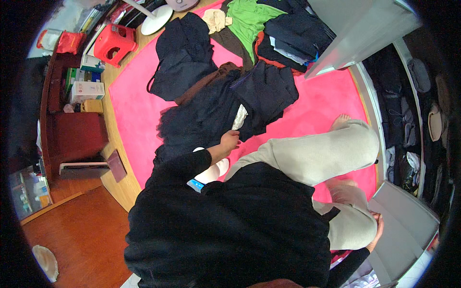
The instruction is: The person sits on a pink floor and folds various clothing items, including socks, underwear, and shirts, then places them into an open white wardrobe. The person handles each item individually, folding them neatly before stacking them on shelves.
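Near the middle of the head view, my left hand has its fingers closed on the lower end of a crumpled whitish strip, whose material I cannot make out. The strip lies against a heap of dark clothes on a pink mat. A white object, partly hidden by my left forearm, is beside my leg. At the lower right, my right hand rests against the knee of my light grey trousers; its fingers are partly hidden, and no held thing shows.
Green cloth and folded dark clothes lie at the far side. A grey cabinet door stands at the upper right, near shelves of clothes. To the left are a red plastic stool, boxes and a wooden panel.
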`<state>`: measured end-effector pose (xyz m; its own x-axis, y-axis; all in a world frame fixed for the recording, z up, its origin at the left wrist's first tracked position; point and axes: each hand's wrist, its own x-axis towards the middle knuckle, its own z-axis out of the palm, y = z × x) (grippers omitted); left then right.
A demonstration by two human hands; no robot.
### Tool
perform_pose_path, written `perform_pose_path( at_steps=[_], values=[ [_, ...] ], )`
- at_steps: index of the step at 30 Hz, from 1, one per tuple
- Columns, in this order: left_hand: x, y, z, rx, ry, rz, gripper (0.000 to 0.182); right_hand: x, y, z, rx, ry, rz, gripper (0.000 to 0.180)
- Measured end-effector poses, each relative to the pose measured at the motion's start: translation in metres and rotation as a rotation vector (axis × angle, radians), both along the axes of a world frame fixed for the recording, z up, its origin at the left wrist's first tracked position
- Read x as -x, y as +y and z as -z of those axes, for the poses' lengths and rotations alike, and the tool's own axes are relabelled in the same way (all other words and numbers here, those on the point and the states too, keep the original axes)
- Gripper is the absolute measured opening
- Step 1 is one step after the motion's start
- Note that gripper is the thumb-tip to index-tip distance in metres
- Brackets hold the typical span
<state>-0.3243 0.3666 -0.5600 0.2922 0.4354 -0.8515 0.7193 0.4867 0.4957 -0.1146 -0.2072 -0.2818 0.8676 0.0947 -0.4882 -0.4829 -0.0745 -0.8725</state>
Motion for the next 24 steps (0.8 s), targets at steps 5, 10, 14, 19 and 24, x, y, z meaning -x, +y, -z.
perform_pose_path(
  at_steps=[5,10,14,19,24],
  values=[
    [-0.016,-0.016,0.026,0.096,-0.021,-0.029,0.045,-0.042,0.007,0.014,0.152,0.001,-0.141,0.047],
    [-0.031,-0.026,0.03,0.088,-0.086,-0.046,0.053,-0.061,-0.001,0.013,0.154,0.122,-0.097,0.046],
    [-0.035,-0.025,0.037,0.02,-0.049,-0.094,0.051,-0.067,-0.017,0.022,0.086,0.132,-0.058,0.044],
    [-0.043,-0.02,0.038,0.08,-0.025,-0.124,0.042,-0.084,-0.021,0.024,0.184,0.163,-0.104,0.046],
    [-0.058,-0.038,0.063,0.32,-0.224,0.099,0.014,-0.125,0.023,0.01,0.625,0.132,-0.56,0.035]
  ],
)
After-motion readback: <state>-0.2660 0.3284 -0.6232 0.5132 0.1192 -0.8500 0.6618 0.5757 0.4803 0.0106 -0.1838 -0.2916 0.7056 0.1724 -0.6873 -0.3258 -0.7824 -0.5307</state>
